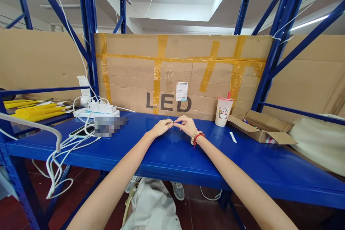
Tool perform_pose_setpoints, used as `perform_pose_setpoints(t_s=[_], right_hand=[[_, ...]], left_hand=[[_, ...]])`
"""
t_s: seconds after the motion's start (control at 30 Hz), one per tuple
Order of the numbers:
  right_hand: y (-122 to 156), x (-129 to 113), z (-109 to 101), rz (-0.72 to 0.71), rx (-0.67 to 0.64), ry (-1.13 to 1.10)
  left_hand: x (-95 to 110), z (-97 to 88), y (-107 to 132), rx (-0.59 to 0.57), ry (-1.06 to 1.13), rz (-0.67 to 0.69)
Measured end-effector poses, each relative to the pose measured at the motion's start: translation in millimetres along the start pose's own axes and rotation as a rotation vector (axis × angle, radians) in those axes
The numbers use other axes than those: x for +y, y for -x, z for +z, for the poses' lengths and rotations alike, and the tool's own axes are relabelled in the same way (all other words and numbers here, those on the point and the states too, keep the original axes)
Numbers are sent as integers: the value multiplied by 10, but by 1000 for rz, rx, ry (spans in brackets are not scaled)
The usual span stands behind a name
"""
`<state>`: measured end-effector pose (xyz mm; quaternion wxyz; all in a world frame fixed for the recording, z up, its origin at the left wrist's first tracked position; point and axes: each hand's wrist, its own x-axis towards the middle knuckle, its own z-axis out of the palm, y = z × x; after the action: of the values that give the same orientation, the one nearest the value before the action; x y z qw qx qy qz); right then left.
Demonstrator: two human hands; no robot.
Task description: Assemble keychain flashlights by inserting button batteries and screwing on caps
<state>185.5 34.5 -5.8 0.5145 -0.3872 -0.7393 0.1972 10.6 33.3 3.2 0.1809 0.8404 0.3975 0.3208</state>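
My left hand (161, 128) and my right hand (188, 125) meet fingertip to fingertip above the middle of the blue shelf top (172, 154). The fingers of both are bent and pressed together. Whatever they pinch, if anything, is too small or hidden to make out. On my right wrist sit a beaded bracelet (194, 137) and a red cord. Behind the hands stands a large cardboard panel (129, 82) marked LED, with yellow tape and a white label (182, 91).
To the right are a paper cup (223, 112) with a red straw, a white strip (233, 137) and an open cardboard box (258, 129). At left, a power strip (105, 112) trails tangled white cables (60, 154) over the edge. Yellow-handled tools (40, 110) lie beyond; blue posts (87, 32) frame the shelf.
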Motion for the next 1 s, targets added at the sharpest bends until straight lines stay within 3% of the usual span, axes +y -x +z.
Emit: perform_pose_setpoints(t_s=[0.33,0.53,1.0], right_hand=[[32,-33,-123,136,-103,-66],[24,0,-184,232,-103,5],[-24,-22,-177,448,-122,-38]], left_hand=[[130,74,40,-85,15,82],[224,96,70,-52,-15,80],[131,106,57,-7,-122,166]])
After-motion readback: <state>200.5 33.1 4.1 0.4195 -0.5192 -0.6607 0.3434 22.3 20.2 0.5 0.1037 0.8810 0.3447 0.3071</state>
